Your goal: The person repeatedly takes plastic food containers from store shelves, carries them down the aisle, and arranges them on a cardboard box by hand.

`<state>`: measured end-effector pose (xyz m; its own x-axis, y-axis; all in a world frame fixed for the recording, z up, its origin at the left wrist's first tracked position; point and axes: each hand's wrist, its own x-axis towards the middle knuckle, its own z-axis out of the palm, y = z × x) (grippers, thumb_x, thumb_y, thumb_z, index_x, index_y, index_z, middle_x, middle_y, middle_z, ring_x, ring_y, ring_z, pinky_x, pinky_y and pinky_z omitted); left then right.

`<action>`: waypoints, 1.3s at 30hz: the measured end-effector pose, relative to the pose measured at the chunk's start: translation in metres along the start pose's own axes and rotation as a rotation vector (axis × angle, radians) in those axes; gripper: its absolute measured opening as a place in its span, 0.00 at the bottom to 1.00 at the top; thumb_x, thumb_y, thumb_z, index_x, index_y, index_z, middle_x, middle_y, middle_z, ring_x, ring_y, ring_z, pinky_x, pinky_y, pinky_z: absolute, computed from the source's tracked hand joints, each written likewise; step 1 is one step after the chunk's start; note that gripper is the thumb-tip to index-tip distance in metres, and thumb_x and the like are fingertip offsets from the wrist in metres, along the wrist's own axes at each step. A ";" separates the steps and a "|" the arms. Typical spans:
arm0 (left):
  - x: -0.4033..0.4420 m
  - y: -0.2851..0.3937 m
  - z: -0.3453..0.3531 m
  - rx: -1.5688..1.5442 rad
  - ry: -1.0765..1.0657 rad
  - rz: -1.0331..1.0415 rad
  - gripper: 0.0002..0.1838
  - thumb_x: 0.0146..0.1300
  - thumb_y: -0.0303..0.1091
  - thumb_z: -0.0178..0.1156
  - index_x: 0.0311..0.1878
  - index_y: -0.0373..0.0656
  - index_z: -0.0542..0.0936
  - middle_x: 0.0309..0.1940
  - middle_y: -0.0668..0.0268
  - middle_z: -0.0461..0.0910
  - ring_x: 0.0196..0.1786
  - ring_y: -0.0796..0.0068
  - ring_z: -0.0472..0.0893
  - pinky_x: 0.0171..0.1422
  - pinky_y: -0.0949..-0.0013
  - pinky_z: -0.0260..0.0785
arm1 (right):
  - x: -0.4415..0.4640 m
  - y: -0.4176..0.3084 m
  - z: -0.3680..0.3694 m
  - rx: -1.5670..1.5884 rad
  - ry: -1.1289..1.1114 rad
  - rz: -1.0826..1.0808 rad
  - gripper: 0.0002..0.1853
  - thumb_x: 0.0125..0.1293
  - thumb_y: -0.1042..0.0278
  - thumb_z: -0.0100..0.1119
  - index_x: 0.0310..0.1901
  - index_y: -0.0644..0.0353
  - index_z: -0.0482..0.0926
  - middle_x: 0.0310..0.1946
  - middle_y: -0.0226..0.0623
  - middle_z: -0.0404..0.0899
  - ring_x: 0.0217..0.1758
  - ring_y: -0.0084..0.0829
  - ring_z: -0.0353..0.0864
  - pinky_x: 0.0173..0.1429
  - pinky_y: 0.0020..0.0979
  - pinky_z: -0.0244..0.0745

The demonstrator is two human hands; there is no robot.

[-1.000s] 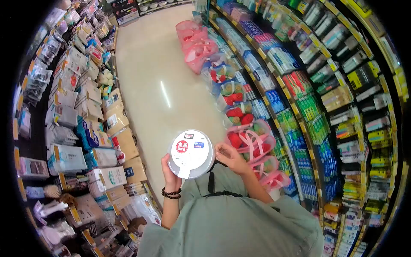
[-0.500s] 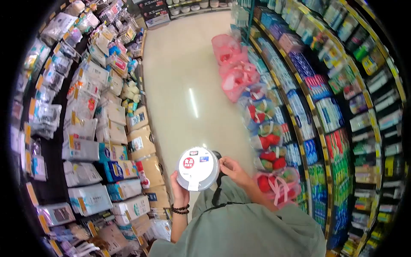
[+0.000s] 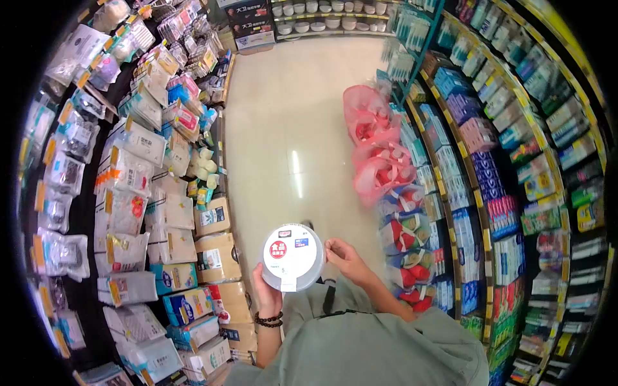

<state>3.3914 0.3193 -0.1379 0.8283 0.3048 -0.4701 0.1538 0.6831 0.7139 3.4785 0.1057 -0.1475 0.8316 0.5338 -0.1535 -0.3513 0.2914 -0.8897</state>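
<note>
A round food storage container [image 3: 297, 265] with a white, red and blue label on its lid is in front of my body. My left hand [image 3: 267, 293] is closed round its left side, with the thumb along the rim. Dark beads circle that wrist. At the container's right rim is my right hand [image 3: 349, 262], its fingers bent and pinched together against the edge. The container's underside and the fingers beneath it are hidden.
I stand in a shop aisle with a pale tiled floor [image 3: 277, 128]. Packaged goods [image 3: 145, 251] hang on the left. Toothpaste boxes [image 3: 489, 177] fill shelves on the right, with pink bags [image 3: 380, 170] jutting into the aisle. Bowls [image 3: 317, 26] stand at the far end.
The view has shifted forward along the aisle, so more of the far bowl shelf shows. Both hands stay at the container, which appears slightly lower and further left.
</note>
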 end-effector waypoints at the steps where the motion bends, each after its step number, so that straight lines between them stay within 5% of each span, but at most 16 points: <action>1: 0.026 0.006 0.008 0.003 -0.013 0.007 0.33 0.73 0.55 0.46 0.70 0.39 0.69 0.66 0.62 0.76 0.67 0.65 0.75 0.72 0.59 0.65 | 0.027 -0.002 -0.009 -0.002 0.009 0.011 0.05 0.78 0.68 0.52 0.45 0.59 0.70 0.40 0.23 0.71 0.44 0.16 0.71 0.53 0.25 0.71; 10: 0.277 0.096 0.085 -0.039 -0.093 0.064 0.31 0.72 0.52 0.50 0.68 0.37 0.71 0.64 0.58 0.77 0.66 0.64 0.75 0.72 0.61 0.64 | 0.276 -0.084 -0.055 -0.081 0.068 0.021 0.11 0.75 0.62 0.60 0.50 0.60 0.76 0.41 0.26 0.77 0.46 0.18 0.75 0.53 0.24 0.70; 13: 0.334 0.136 0.126 0.020 -0.178 0.139 0.32 0.72 0.49 0.50 0.70 0.34 0.68 0.65 0.57 0.75 0.68 0.65 0.73 0.74 0.61 0.62 | 0.348 -0.121 -0.065 -0.263 0.159 -0.031 0.06 0.77 0.68 0.54 0.47 0.60 0.73 0.35 0.25 0.74 0.39 0.18 0.74 0.47 0.23 0.70; 20: 0.475 0.200 0.198 0.279 -0.361 0.243 0.40 0.66 0.49 0.59 0.73 0.30 0.63 0.69 0.54 0.70 0.72 0.63 0.68 0.78 0.59 0.54 | 0.485 -0.151 -0.109 -0.015 0.239 -0.083 0.06 0.78 0.68 0.53 0.49 0.60 0.73 0.37 0.23 0.75 0.41 0.14 0.74 0.48 0.19 0.70; 33: 0.776 0.288 0.362 0.411 -0.310 0.205 0.36 0.69 0.43 0.57 0.74 0.30 0.63 0.69 0.55 0.70 0.73 0.64 0.67 0.79 0.62 0.53 | 0.815 -0.230 -0.231 0.145 0.307 -0.006 0.08 0.78 0.65 0.53 0.51 0.60 0.72 0.42 0.26 0.76 0.44 0.15 0.74 0.51 0.21 0.70; 39: 0.874 0.353 0.412 0.369 -0.187 0.303 0.33 0.70 0.41 0.56 0.72 0.30 0.65 0.67 0.57 0.72 0.71 0.66 0.68 0.77 0.64 0.54 | 0.970 -0.295 -0.244 0.073 0.135 -0.006 0.07 0.77 0.67 0.54 0.50 0.59 0.73 0.41 0.24 0.76 0.44 0.14 0.72 0.50 0.20 0.68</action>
<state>4.3920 0.5535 -0.0828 0.9421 0.3059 -0.1373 0.0444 0.2923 0.9553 4.4937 0.3434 -0.1389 0.8821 0.4221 -0.2090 -0.3724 0.3534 -0.8581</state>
